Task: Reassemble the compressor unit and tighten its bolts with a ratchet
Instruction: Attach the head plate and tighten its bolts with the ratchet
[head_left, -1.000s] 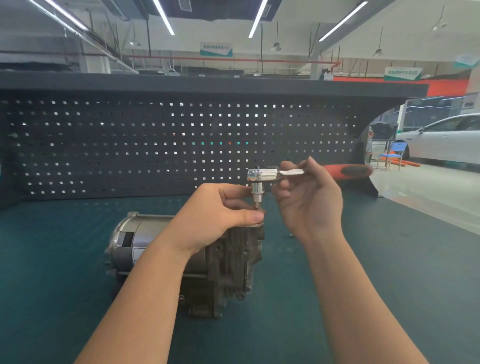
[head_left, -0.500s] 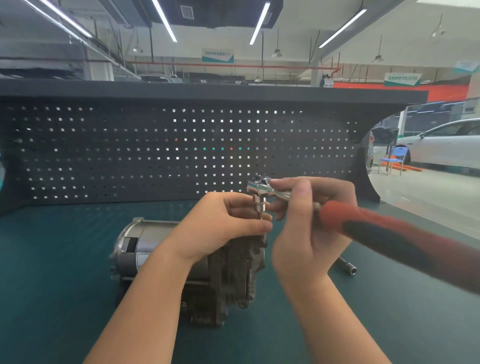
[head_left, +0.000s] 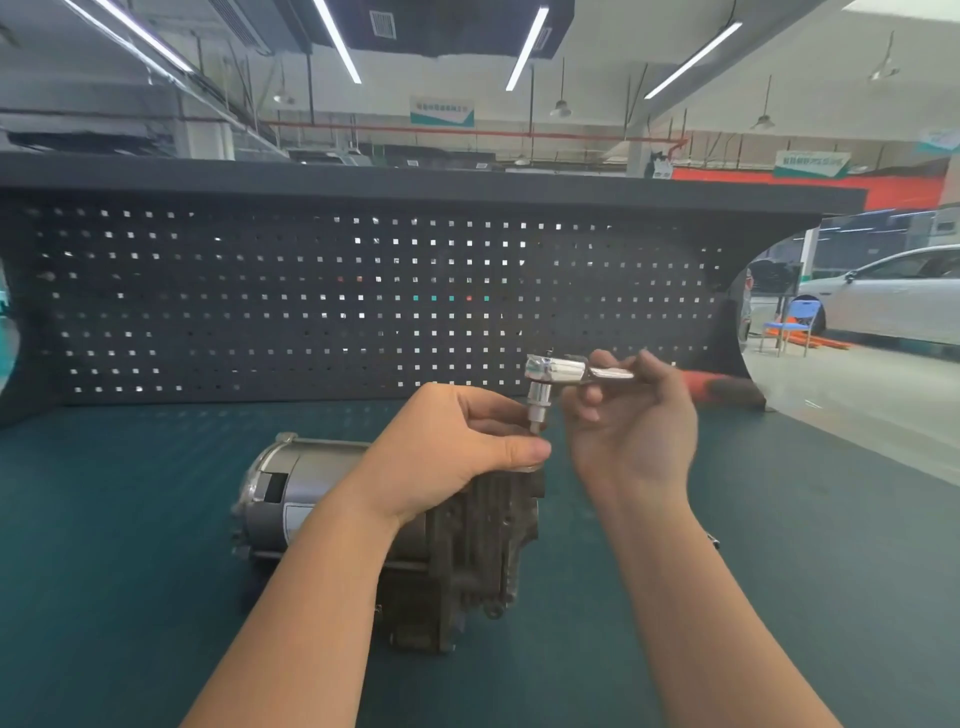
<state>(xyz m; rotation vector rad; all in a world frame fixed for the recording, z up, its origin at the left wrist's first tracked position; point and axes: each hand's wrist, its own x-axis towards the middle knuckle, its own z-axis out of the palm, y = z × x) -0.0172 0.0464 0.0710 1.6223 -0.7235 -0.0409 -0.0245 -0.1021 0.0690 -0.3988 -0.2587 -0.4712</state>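
As before, the ratchet (head_left: 558, 370) handle has swung away rightward

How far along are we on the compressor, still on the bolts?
The compressor lies in one piece on the green bench mat, so its parts look rejoined. Tightening is in hand: the right hand holds the ratchet above the housing's top, and the left hand steadies its socket end. How many bolts remain can't be seen.

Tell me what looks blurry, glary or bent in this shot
Head view: the right hand and the ratchet's red handle are smeared by motion blur; glare whitens the ratchet's chrome head; the wide lens bows the pegboard edges; the ceiling strip lights blow out; the compressor stays sharp.
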